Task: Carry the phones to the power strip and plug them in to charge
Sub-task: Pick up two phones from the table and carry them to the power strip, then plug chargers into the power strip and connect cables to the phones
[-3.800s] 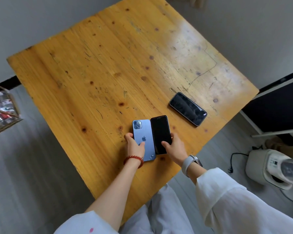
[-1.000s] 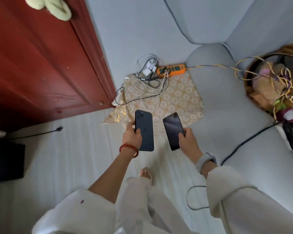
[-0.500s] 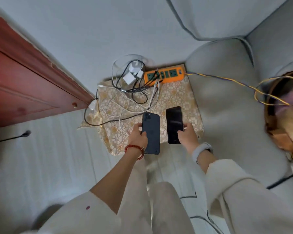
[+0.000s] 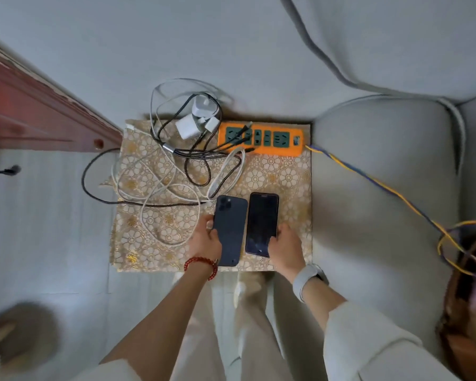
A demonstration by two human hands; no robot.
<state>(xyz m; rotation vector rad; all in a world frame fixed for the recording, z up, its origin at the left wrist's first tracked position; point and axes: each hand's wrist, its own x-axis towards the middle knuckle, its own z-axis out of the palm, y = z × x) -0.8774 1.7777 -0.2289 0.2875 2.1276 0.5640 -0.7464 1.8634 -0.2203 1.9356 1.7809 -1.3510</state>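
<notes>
**Two phones held over a patterned mat, near an orange power strip**

Through the head camera I look straight down at a floral gold-and-cream mat [image 4: 280,171] lying on a pale floor. I use the orange power strip [image 4: 260,138] at the mat's far edge as my landmark.

Nearer to me than the strip, over the mat's near half, my two hands each hold a phone. The left hand [image 4: 204,243] grips a dark blue phone [image 4: 229,229] by its left edge, back facing up, with the camera cluster at the end toward the strip. The right hand [image 4: 285,247] grips a black phone [image 4: 261,222] at its lower right corner, dark screen facing up. The phones sit side by side, nearly touching. I cannot tell whether they rest on the mat or hang just above it.

To the left of the strip lie white charger plugs [image 4: 197,119], and a tangle of black and white cables [image 4: 176,182] spreads from there across the mat, reaching close to the blue phone's top. A yellow and blue cord [image 4: 368,177] runs from the strip's right end over a grey sofa [image 4: 382,160]. Far to the strip's left stands a red-brown door [image 4: 25,114].

A red bead bracelet [image 4: 201,264] circles my left wrist; a pale watch band [image 4: 304,279] circles my right.
</notes>
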